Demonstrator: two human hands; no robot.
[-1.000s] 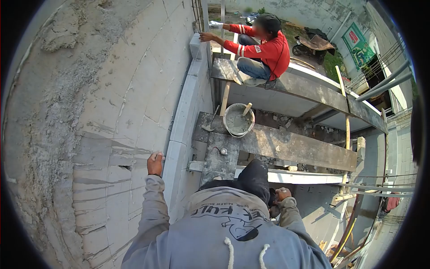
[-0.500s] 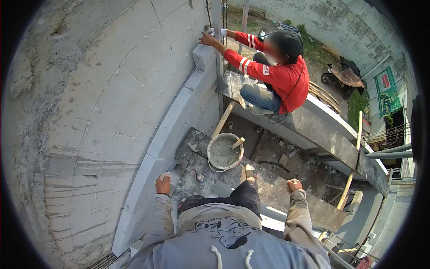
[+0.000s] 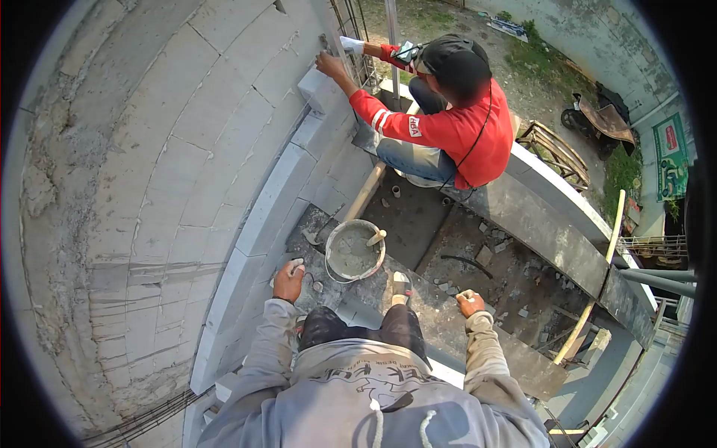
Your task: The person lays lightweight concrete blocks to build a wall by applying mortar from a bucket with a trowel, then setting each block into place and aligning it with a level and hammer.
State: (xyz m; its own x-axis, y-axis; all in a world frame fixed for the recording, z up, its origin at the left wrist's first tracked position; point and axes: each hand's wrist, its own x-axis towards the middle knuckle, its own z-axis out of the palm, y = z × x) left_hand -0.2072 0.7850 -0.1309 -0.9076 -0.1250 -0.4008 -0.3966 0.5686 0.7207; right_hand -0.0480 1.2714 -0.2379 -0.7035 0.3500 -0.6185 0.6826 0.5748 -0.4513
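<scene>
My left hand (image 3: 289,280) is closed, its fingers curled and a pale patch at the fingertips, beside the low course of light-grey blocks (image 3: 267,205). No held object shows in it. My right hand (image 3: 470,302) is curled into a loose fist over the edge of the dusty scaffold plank (image 3: 441,317), with nothing visible inside. Between and beyond my hands stands a bucket (image 3: 351,261) of grey mortar, a wooden handle (image 3: 376,238) sticking out of it. A hammer-like tool (image 3: 311,237) lies left of the bucket.
A co-worker in a red top (image 3: 478,134) squats ahead on a raised board (image 3: 538,216), both hands at the wall's far end by an upright metal bar. The tall block wall (image 3: 194,164) rises on my left. Wooden poles (image 3: 579,332) cross under the boards; rubble lies below.
The view has shifted, with the bucket and co-worker lower or further left. My left hand has come up nearer the bucket. The co-worker's head is bent further down.
</scene>
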